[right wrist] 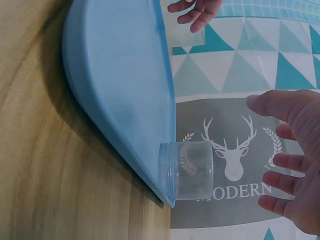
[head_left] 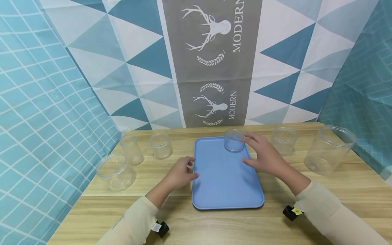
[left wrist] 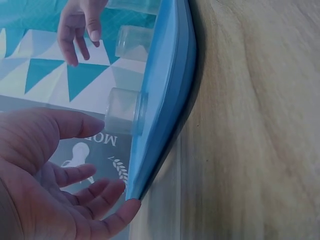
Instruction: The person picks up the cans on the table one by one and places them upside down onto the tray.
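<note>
A blue tray (head_left: 226, 183) lies on the wooden table, with a small clear jar (head_left: 234, 143) in its far right corner. Seen from the right wrist, the threaded end of this jar (right wrist: 192, 170) rests on the tray. My right hand (head_left: 265, 153) hovers over the tray's right side, thumb and fingers spread, close to the jar but apart from it. Beside the tray's left edge is my left hand (head_left: 180, 174), its fingers loosely bent and holding nothing. In the left wrist view one fingertip of that hand (left wrist: 55, 185) is at the tray's edge; contact cannot be told.
Left of the tray stand a wide clear jar (head_left: 117, 173), a narrow clear jar (head_left: 133, 151) and a small clear jar (head_left: 161, 146). To its right are a medium clear jar (head_left: 283, 143) and a large clear jar (head_left: 326, 153). Patterned cloth (head_left: 147, 61) hangs behind the table.
</note>
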`<state>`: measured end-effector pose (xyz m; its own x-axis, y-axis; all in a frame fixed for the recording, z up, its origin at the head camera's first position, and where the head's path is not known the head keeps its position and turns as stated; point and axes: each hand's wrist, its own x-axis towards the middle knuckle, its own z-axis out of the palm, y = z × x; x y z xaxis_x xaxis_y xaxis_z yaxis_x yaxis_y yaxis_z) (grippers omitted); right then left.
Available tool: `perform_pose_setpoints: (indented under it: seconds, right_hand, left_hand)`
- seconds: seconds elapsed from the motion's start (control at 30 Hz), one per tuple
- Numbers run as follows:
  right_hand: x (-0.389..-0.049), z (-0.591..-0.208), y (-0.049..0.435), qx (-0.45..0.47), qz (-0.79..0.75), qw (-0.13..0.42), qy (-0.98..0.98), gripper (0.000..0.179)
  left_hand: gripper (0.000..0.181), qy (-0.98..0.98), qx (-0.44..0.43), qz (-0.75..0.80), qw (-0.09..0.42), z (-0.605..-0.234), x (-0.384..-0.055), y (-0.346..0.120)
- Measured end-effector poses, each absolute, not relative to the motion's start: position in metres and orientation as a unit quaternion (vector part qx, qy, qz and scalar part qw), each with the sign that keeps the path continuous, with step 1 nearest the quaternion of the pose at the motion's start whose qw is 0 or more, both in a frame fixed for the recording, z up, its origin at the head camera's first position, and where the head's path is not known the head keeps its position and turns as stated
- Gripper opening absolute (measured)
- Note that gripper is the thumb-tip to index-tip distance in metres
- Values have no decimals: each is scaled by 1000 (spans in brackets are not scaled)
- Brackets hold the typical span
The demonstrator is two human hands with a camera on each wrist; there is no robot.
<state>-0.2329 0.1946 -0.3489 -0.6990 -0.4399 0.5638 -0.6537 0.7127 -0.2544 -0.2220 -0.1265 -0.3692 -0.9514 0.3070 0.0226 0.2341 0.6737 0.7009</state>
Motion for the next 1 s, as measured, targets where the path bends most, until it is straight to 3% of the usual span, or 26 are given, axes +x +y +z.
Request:
perform_pose_setpoints:
  seconds: [1.0]
  right_hand:
    - [-207,-329,248,276,209,289,-892,61]
  left_hand:
    - [41,907,243,331,-91,-365,-204,-111]
